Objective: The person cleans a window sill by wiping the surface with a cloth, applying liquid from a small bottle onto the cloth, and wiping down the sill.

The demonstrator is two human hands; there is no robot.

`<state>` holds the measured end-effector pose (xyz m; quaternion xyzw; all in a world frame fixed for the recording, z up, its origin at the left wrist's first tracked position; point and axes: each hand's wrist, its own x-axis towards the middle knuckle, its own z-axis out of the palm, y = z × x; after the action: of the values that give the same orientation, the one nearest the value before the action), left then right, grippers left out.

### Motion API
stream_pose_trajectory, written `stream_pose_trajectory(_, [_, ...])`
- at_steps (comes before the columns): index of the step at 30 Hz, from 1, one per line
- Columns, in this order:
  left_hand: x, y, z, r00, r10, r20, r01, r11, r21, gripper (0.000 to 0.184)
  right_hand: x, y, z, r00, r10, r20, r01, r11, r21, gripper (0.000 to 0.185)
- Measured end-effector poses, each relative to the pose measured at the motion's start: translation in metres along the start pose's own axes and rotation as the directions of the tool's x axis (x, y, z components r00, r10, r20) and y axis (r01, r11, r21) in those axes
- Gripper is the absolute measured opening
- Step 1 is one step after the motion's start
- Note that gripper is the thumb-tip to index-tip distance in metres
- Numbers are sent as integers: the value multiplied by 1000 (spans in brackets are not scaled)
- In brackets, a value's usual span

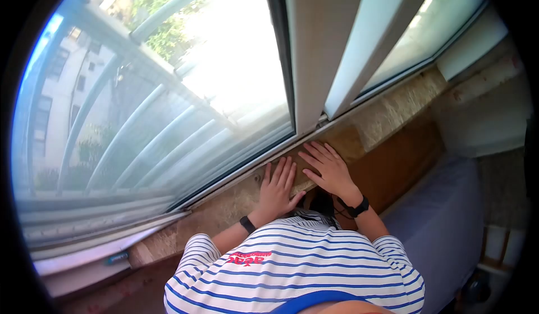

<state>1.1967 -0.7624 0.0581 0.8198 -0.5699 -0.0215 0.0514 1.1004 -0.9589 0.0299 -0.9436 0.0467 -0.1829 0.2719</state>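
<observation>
My left hand point(278, 189) lies flat on the speckled stone windowsill point(224, 207), fingers stretched toward the window frame and thumb pointing right. Just to its right, my right hand point(328, 170) rests palm down on the same sill with fingers spread. The hands are close together but apart, and nothing is in either one. A dark band circles each wrist: the left band point(247, 224) and the right band point(357, 206). Between my forearms, against the striped shirt point(314, 258), sits a dark object with thin cords point(320, 203); its kind is unclear.
Beyond the sill stands a large glass pane point(168, 117) with curved white bars point(120, 129) outside it. A white window frame point(314, 50) rises ahead of my hands. To the right are a brown wooden panel point(404, 165) and a purple-grey covered surface point(432, 224).
</observation>
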Motion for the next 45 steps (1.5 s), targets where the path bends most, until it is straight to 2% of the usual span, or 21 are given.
stream_pose_trajectory(1, [7,7,0,995,-88,-42,89,996,15,80,-2,8,-6,999,35,9,-35,999,-13,64])
stream_pose_trajectory(3, [21,19,0,998,-7,-58,3,999,-53,78,-9,22,-17,981,160,-109,-174,975,-138,83])
stream_pose_trajectory(4, [25,26,-7,998,-25,-64,23,999,-36,78,-15,17,-25,996,73,-48,-78,989,-129,83])
stream_pose_trajectory(5, [21,38,-6,987,-130,-93,127,991,-38,78,-19,19,-29,983,178,-44,-183,947,-265,86])
stream_pose_trajectory(6, [23,42,-5,988,-116,-102,112,993,-47,79,-15,25,-30,962,261,-83,-272,878,-394,90])
stream_pose_trajectory(8, [26,40,2,980,-110,-163,105,994,-40,79,-19,32,-18,984,157,-86,-178,891,-418,82])
stream_pose_trajectory(10, [23,50,14,944,-222,-243,221,975,-30,77,-18,28,-12,991,82,-110,-123,885,-449,70])
stream_pose_trajectory(15, [-12,79,26,822,-395,-410,389,916,-103,66,-16,5,-2,986,-167,26,165,917,-364,55])
stream_pose_trajectory(19, [-66,77,2,784,-461,-416,470,878,-89,50,-5,-41,-4,908,-413,70,414,910,-5,45])
stream_pose_trajectory(22, [-109,79,-10,603,-546,-582,523,821,-229,24,0,-75,-3,844,-528,94,489,829,272,37])
stream_pose_trajectory(23, [-125,80,-12,588,-549,-594,534,815,-224,24,5,-88,2,815,-568,112,487,777,399,35])
stream_pose_trajectory(25, [-168,78,-23,487,-657,-575,680,699,-223,24,16,-129,15,741,-665,98,566,696,442,36])
stream_pose_trajectory(26, [-193,79,-32,465,-660,-590,696,684,-218,24,15,-150,23,620,-754,217,631,644,432,38])
stream_pose_trajectory(28, [-247,92,-43,241,-774,-586,882,426,-201,25,10,-196,37,362,-789,496,690,585,427,45])
stream_pose_trajectory(29, [-277,99,-50,203,-778,-594,895,394,-211,25,7,-221,50,325,-807,494,706,554,441,45])
stream_pose_trajectory(31, [-336,119,-62,27,-733,-679,982,145,-117,30,-5,-271,77,208,-858,470,595,492,635,48])
stream_pose_trajectory(33, [-387,140,-62,-75,-717,-693,990,28,-136,33,-10,-328,95,89,-828,553,598,489,635,50])
stream_pose_trajectory(38, [-478,177,-59,-328,-649,-687,939,-144,-312,48,-16,-423,168,-67,-845,531,577,402,711,38])
stream_pose_trajectory(40, [-505,181,-72,-625,-470,-623,742,-110,-661,48,-12,-454,189,-81,-857,509,603,364,710,37])
stream_pose_trajectory(43, [-551,177,-74,-771,-383,-509,614,-233,-754,49,-14,-505,211,-114,-859,500,615,334,714,36])
stream_pose_trajectory(45, [-577,170,-66,-804,-391,-448,569,-287,-771,42,-14,-536,222,-144,-838,527,596,351,722,36])
